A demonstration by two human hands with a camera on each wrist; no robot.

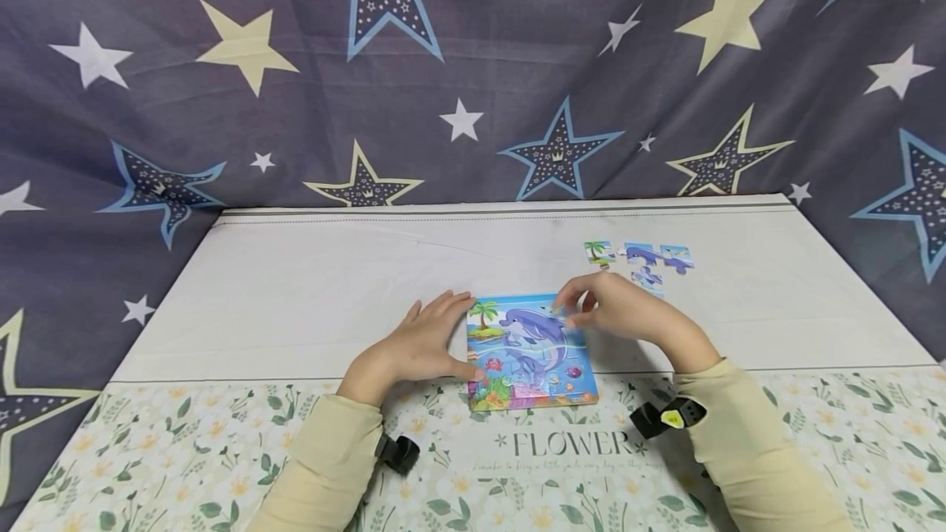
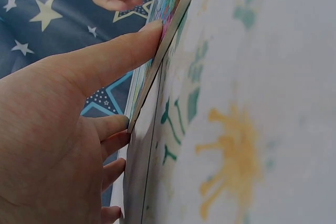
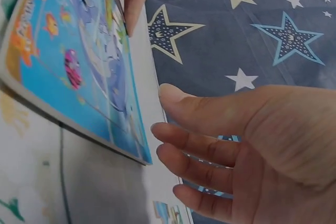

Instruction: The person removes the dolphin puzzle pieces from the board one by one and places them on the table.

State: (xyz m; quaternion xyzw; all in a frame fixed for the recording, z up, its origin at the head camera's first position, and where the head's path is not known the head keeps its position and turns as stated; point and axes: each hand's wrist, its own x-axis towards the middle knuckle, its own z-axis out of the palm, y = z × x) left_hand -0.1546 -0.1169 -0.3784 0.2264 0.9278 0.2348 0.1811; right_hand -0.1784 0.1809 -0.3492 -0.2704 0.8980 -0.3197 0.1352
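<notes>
A dolphin jigsaw puzzle [image 1: 521, 364] in a thin flat board lies on the table, with seams between pieces showing in its picture. My left hand [image 1: 421, 347] rests along its left side, the thumb on the board's face and the other fingers spread at the upper left corner. In the left wrist view the left thumb [image 2: 131, 48] presses at the board's edge. My right hand [image 1: 621, 310] hovers over the upper right corner of the puzzle. Seen from the right wrist, the right fingers [image 3: 197, 169] are loosely bent, apart from the thumb, with nothing between them.
Several loose puzzle pieces lie behind the right hand, among them a palm tree piece [image 1: 597, 250] and a dolphin piece [image 1: 640, 254]. A flower-print cloth [image 1: 222, 450] covers the table's near part. A star-patterned curtain [image 1: 473, 162] hangs behind and at both sides.
</notes>
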